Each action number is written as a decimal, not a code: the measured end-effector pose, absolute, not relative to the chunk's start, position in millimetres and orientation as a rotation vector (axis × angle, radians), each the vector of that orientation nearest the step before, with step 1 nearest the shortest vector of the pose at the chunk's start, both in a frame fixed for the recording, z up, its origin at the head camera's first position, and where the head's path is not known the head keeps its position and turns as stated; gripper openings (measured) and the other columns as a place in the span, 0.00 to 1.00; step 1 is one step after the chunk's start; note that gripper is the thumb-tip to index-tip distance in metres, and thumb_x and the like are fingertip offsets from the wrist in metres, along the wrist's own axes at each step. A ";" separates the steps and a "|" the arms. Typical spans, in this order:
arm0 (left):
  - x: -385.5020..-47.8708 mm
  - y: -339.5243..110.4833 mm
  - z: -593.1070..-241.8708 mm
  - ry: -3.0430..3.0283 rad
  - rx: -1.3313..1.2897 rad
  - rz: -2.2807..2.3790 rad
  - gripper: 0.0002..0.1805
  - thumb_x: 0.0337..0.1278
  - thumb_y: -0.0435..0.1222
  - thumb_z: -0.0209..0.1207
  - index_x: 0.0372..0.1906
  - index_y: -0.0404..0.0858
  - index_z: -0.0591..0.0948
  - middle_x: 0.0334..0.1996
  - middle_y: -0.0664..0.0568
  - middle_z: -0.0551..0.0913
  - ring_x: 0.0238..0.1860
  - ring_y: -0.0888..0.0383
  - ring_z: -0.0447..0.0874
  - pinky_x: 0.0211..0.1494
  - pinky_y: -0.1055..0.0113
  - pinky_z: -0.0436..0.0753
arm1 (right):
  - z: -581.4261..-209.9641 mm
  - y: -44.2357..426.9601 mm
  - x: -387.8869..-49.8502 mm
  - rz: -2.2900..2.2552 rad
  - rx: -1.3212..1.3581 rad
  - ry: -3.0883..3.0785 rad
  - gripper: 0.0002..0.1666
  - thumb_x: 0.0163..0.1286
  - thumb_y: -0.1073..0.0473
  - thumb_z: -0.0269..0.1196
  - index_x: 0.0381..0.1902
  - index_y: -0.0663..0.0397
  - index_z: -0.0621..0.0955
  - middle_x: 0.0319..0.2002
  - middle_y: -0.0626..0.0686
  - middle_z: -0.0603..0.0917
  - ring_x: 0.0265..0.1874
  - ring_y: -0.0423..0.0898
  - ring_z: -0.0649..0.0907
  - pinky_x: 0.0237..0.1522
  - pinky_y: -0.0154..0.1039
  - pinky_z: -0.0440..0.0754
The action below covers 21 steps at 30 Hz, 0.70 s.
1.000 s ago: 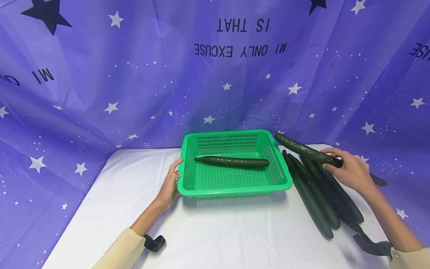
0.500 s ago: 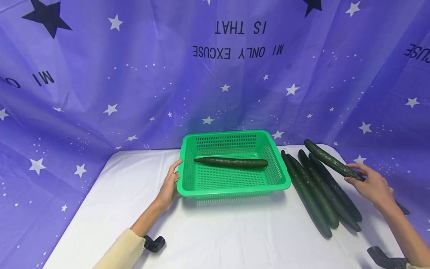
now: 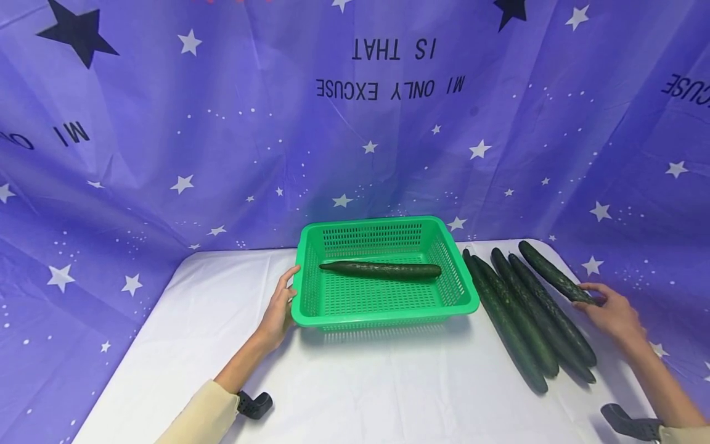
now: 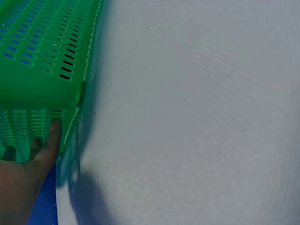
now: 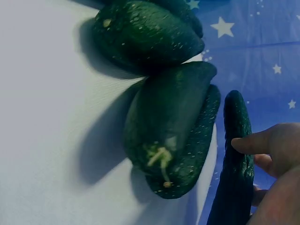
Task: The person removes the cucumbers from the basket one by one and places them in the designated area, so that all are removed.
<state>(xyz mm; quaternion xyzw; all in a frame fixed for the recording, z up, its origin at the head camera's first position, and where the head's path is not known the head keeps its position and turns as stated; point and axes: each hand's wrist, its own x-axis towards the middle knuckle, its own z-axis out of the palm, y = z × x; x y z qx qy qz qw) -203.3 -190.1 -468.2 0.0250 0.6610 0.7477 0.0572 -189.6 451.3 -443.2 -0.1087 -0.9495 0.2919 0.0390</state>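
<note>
A green slotted plastic basket (image 3: 388, 319) stands toward the back of the table. One long dark cucumber (image 3: 383, 269) lies crosswise inside it. My left hand (image 3: 276, 314) touches the basket's left side; in the left wrist view its fingertips (image 4: 55, 125) meet the outer wall below the rim. At the far right my right hand (image 3: 616, 314) grips a cucumber (image 3: 549, 270) by its near end, thumb on one side and fingers on the other. That cucumber lies along the right side of a row of several cucumbers (image 3: 513, 330). The hand covers its near end.
A white cloth (image 3: 383, 388) covers the table. A purple curtain (image 3: 238, 142) with stars and lettering hangs close behind the basket and along both sides. Black wrist mounts (image 3: 255, 405) are strapped to both forearms.
My right hand has carried its cucumber rightward and lowered it from above the row to the row's right side. The left hand and basket have stayed in place.
</note>
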 end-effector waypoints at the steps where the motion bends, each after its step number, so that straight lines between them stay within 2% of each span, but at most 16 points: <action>1: -203.0 -189.9 -468.1 2.003 0.069 2.268 0.36 0.62 0.35 0.36 0.78 0.52 0.53 0.65 0.37 0.62 0.47 0.46 0.76 0.44 0.56 0.79 | -444.8 452.1 -190.6 0.890 -0.344 -2.918 0.37 0.70 0.45 0.61 0.67 0.63 0.67 0.59 0.76 0.71 0.50 0.83 0.68 0.36 0.78 0.62; 5: -202.6 -190.1 -467.6 2.000 0.072 2.266 0.36 0.62 0.36 0.36 0.78 0.53 0.52 0.66 0.37 0.61 0.48 0.45 0.75 0.44 0.55 0.78 | -450.3 452.7 -194.0 0.892 -0.376 -2.933 0.36 0.71 0.46 0.60 0.67 0.64 0.67 0.57 0.76 0.73 0.49 0.81 0.69 0.36 0.79 0.61; 11: -202.0 -189.7 -467.1 2.002 0.073 2.262 0.37 0.62 0.36 0.35 0.78 0.53 0.52 0.67 0.37 0.60 0.50 0.42 0.75 0.44 0.55 0.78 | -455.9 451.1 -197.3 0.892 -0.428 -2.945 0.37 0.71 0.46 0.59 0.68 0.63 0.66 0.59 0.76 0.72 0.51 0.82 0.68 0.37 0.79 0.62; 17: -202.6 -189.4 -467.6 2.003 0.085 2.264 0.37 0.62 0.35 0.35 0.78 0.52 0.52 0.67 0.37 0.60 0.51 0.42 0.74 0.46 0.55 0.78 | -458.2 448.2 -200.7 0.842 -0.346 -2.922 0.34 0.70 0.50 0.61 0.65 0.68 0.69 0.55 0.78 0.74 0.49 0.79 0.72 0.39 0.67 0.70; 21: -202.5 -190.2 -468.1 2.011 0.086 2.259 0.37 0.62 0.36 0.35 0.78 0.52 0.52 0.68 0.37 0.60 0.53 0.41 0.74 0.47 0.55 0.78 | -460.7 444.3 -202.3 0.868 -0.339 -2.903 0.34 0.69 0.51 0.61 0.64 0.69 0.70 0.57 0.81 0.70 0.50 0.78 0.73 0.41 0.62 0.71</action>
